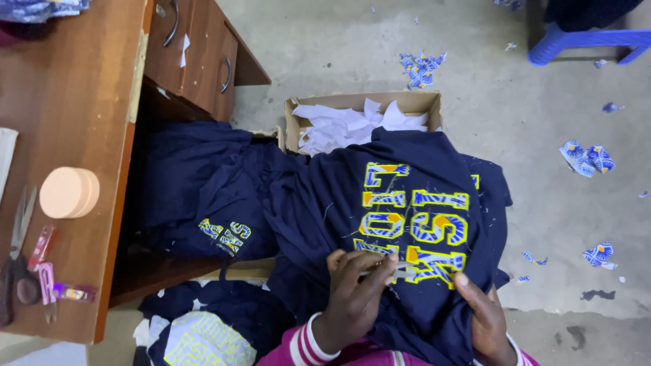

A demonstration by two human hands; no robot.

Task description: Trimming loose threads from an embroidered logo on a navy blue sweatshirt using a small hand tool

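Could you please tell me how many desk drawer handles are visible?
2: upper handle by the picture's top edge, lower handle on the drawer beside it. Others may be out of frame.

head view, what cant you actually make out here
- Small tool in the left hand: mostly covered by its fingers, kind unclear.
- Right hand: wrist cut off by the bottom edge.
- Cardboard box: white scraps and the navy garment hide its inside.
- Scissors on the desk: handles blurred.
- Blue stool: cut off by the top edge.

Left hand (352,295) fingers pinched; right hand (485,318) flat, thumb extended.
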